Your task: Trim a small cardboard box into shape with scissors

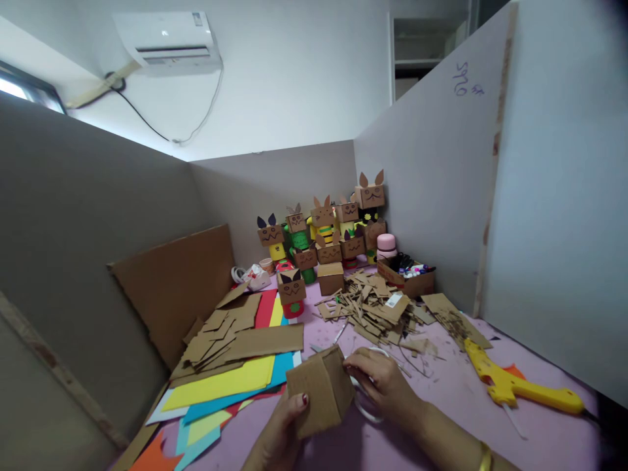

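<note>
Left hand (284,422): wrapped round box from lower left, thumb on front face, closed to box width.
Right hand (385,383): curled nearly closed, fingertips on right edge of box; partly hidden at contact.
Bracelet (485,456): gold, on right wrist.
Box (314,396): plain cardboard, tilted, held between both hands above table (412,432).
Scissors (366,413): white-handled, lying behind box, partly covered by right hand.
Glue gun (520,387): yellow, lying on table at right, well apart from hands.
Paper (220,384): yellow, blue and other colours, layered at left.
Cardboard (269,339): flat pieces, stacked over paper.
Scraps (370,304): heaped beyond scissors, mostly narrow strips.
Figures (293,288): box-headed, with ears and drawn faces, grouped at back.
Second box (330,279): faceless, among front figures.
Tray (419,286): cardboard, filled with pens and dark items, right of figures.
Jar (386,243): pink, behind tray.
Aircon (167,39): on far wall, upper left.
</note>
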The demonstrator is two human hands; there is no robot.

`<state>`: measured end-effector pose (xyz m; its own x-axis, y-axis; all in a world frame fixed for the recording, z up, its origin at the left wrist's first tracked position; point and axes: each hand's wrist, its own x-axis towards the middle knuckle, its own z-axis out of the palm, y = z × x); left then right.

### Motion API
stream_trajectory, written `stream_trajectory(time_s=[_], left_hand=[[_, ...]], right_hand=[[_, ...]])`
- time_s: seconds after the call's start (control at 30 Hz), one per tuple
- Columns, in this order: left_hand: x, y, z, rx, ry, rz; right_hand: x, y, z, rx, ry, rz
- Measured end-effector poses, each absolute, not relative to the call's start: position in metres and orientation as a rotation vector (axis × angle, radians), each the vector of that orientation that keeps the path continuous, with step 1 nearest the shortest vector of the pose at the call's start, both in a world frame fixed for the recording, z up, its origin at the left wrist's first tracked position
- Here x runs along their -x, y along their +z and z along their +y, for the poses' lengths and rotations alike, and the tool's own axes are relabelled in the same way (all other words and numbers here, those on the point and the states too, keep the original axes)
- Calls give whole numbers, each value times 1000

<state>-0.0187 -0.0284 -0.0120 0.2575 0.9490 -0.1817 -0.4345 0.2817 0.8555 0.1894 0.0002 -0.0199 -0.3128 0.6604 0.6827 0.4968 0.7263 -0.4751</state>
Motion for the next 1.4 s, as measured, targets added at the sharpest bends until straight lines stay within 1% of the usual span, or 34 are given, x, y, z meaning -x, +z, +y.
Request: stream_trajectory(time_s=[0.3,0.7,1.07,1.4], left_hand=[[23,-23,-27,-780,1063,829],[18,-11,-29,-883,1014,769],[22,-18,-27,-855,1031,791],[21,-19,-25,-814,1041,847]], right_hand=[[-196,-18,9,838,95,-2161],[-196,-18,8,884,115,-2237],[-197,-24,8,914,152,-2207],[-194,-23,10,887,92,-2242]])
